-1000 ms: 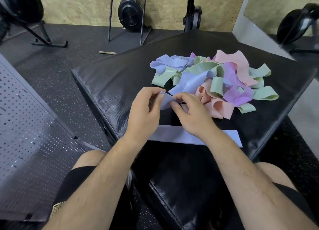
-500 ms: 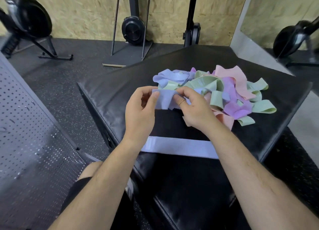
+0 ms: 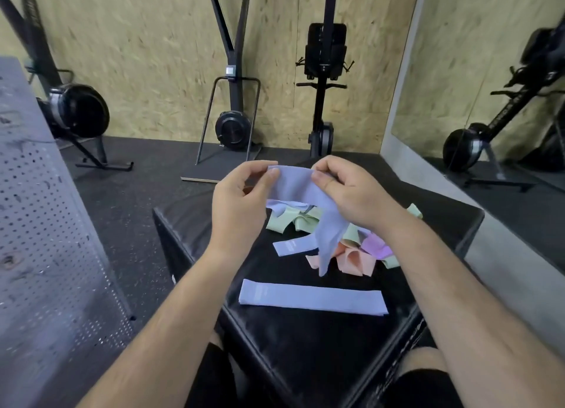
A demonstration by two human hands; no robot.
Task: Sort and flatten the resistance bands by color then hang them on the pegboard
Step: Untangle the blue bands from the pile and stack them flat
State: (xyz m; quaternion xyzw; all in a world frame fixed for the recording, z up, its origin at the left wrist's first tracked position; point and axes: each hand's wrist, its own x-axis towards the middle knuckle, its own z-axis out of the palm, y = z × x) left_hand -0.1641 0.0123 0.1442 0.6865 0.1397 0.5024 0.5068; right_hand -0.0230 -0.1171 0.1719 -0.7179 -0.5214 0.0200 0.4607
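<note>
1. My left hand (image 3: pixel 241 205) and right hand (image 3: pixel 351 193) each pinch the top edge of the held band (image 3: pixel 293 184), a blue one, up at mid-frame.
2. Its tail dangles over the pile (image 3: pixel 351 259) of green, peach and purple bands, centre right.
3. The flat band (image 3: pixel 312 297), also blue, lies on the box (image 3: pixel 275 346), lower centre.
4. The pegboard (image 3: pixel 46 239) fills the left edge.

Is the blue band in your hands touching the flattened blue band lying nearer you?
Apart. Head view shows bare box top between the hanging tip of the held band and the flat band.
</note>
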